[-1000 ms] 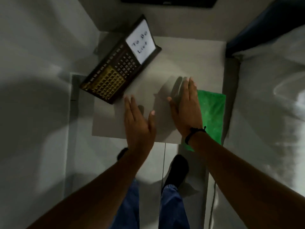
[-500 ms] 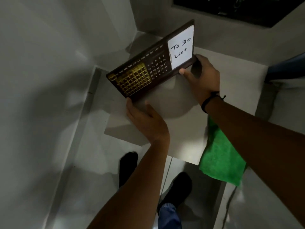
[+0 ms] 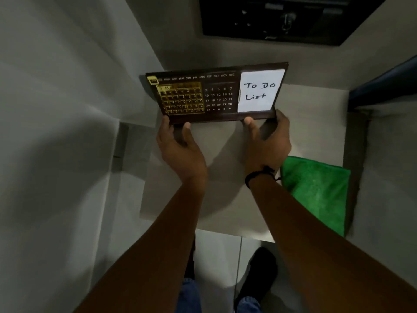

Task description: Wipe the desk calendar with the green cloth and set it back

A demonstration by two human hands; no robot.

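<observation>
Both hands, left hand (image 3: 180, 147) and right hand (image 3: 268, 141), gripping calendar (image 3: 216, 96) bottom edge; cloth (image 3: 316, 190) beside right wrist, nearer.

I stand in a dim, narrow corner. A small pale grey tabletop (image 3: 304, 105) fills the nook ahead of me, its near edge square-cut above a light tiled floor (image 3: 216, 256). Plain grey walls (image 3: 56, 109) close in on my left and behind the tabletop's far edge. A dark recessed panel (image 3: 282, 19) sits high on the far wall. Beyond the tabletop's right edge, a dark blue edge (image 3: 383, 82) borders something pale, too blurred to name.
</observation>
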